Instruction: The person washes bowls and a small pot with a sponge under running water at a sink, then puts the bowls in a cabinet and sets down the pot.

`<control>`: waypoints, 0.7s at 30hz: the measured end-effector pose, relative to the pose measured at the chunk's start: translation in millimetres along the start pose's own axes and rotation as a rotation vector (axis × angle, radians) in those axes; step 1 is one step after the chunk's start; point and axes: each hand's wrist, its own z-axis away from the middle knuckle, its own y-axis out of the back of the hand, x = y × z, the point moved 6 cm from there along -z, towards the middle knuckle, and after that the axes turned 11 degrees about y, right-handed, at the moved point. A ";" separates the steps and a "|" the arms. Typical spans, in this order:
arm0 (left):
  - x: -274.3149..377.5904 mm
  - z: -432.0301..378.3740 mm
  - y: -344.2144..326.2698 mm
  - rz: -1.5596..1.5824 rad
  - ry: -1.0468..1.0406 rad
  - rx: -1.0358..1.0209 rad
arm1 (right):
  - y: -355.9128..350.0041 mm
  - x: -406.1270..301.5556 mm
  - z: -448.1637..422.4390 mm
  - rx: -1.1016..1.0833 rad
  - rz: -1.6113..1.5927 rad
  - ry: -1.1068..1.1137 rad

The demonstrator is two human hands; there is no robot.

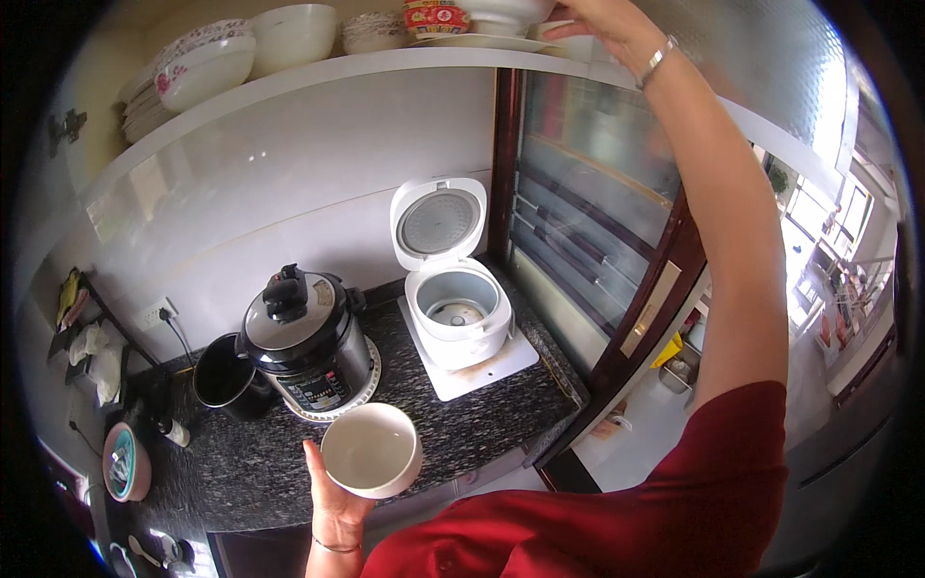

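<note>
A cream ceramic bowl rests in my left hand, tilted a little, above the front of the dark stone counter. My right hand is raised to the cabinet shelf, beside a white bowl that stands on a white plate; its fingers are partly cut off by the frame's top, so its hold cannot be told. A red patterned bowl stands left of that white bowl. Below, a white rice cooker has its lid up and some residue at the bottom of its pot.
An electric pressure cooker with its lid on stands beside a black pot. More bowls fill the shelf's left end. A white board lies under the rice cooker. A pink basin sits far left, a framed glass door at right.
</note>
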 end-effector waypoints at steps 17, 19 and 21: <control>11.1 16.3 10.6 0.003 -0.162 0.147 | -4.5 89.7 -47.7 0.198 0.103 -0.196; 10.7 12.7 2.7 -0.083 -0.153 0.127 | -4.2 92.6 -51.0 0.206 0.180 -0.174; 8.2 6.1 -2.4 -0.069 -0.117 0.114 | -0.3 105.5 -60.5 0.257 0.272 -0.032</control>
